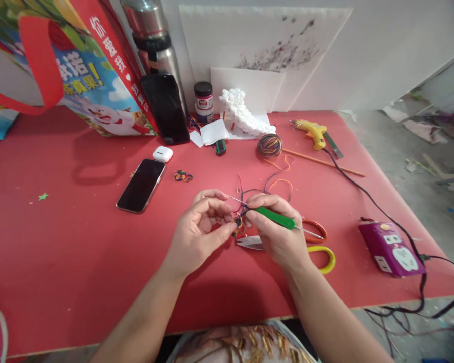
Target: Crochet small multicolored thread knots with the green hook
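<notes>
My right hand (278,229) is closed round a crochet hook (275,217) with a green handle; its thin metal tip points left toward my other hand. Between thumb and fingers, my left hand (204,229) pinches a small multicoloured crocheted piece (237,225). Dark and orange yarn (283,181) runs from there to a variegated yarn ball (270,145) further back. Beneath my right hand lie scissors (321,258) with one red and one yellow handle loop, blades toward the left. Another small crocheted piece (183,176) rests on the table, behind my left hand.
On the red table (98,262) are a phone (141,185), an earbud case (162,154), a glue gun (310,132), a wooden stick (325,162) and a purple power socket (391,249). Behind stand a bag (109,101), steel bottle (168,58), upright phone (165,108) and jar (204,98).
</notes>
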`<act>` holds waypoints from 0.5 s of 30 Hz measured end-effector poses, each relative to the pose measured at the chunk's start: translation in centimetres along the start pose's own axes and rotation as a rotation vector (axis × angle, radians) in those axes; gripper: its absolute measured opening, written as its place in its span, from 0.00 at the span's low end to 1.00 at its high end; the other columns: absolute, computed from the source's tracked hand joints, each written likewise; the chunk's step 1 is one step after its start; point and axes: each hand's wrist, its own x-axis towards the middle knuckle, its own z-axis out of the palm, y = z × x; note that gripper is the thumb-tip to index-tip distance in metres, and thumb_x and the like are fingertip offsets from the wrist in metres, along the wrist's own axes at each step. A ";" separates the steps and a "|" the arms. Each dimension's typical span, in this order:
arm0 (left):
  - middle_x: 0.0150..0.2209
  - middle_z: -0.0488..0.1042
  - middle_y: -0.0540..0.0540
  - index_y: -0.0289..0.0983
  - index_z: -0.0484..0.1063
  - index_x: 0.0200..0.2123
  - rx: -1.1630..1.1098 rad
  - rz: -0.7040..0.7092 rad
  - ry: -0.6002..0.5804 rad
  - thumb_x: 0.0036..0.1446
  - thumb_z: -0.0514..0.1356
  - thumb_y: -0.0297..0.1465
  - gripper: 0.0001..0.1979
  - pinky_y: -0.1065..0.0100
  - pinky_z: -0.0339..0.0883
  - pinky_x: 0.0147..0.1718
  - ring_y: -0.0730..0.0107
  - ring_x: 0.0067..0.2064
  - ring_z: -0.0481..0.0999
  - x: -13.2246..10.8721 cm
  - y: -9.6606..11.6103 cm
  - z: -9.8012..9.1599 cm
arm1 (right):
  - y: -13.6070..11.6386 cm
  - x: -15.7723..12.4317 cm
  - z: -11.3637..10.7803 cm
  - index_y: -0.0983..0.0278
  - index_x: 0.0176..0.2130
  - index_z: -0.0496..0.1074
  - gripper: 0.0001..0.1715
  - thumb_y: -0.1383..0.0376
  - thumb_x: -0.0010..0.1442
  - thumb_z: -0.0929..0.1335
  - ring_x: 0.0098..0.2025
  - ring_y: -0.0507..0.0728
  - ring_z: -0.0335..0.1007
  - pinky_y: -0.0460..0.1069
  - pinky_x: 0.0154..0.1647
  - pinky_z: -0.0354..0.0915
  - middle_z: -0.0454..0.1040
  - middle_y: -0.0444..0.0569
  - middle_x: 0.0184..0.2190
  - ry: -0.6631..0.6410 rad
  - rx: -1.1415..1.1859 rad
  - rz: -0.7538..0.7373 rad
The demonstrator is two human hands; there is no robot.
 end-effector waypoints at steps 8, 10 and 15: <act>0.49 0.75 0.43 0.40 0.86 0.34 -0.092 -0.143 -0.061 0.56 0.74 0.27 0.03 0.71 0.78 0.47 0.66 0.50 0.79 0.1 -0.3 0.0 | 0.2 -0.2 0.1 0.56 0.40 0.84 0.07 0.67 0.61 0.80 0.33 0.49 0.78 0.44 0.37 0.76 0.81 0.42 0.37 -0.015 -0.029 -0.032; 0.48 0.76 0.44 0.39 0.85 0.32 -0.160 -0.178 -0.054 0.56 0.74 0.27 0.02 0.72 0.76 0.48 0.68 0.50 0.79 0.2 -0.4 0.0 | 0.1 -0.2 0.3 0.56 0.40 0.85 0.07 0.68 0.62 0.80 0.33 0.48 0.78 0.43 0.38 0.76 0.81 0.42 0.37 -0.014 -0.035 -0.041; 0.38 0.82 0.46 0.37 0.83 0.31 -0.344 -0.343 -0.064 0.54 0.77 0.33 0.08 0.71 0.76 0.44 0.70 0.39 0.83 0.5 -0.2 0.1 | -0.1 -0.2 0.7 0.56 0.39 0.85 0.08 0.70 0.62 0.79 0.31 0.49 0.79 0.43 0.34 0.78 0.81 0.42 0.36 -0.006 -0.014 -0.039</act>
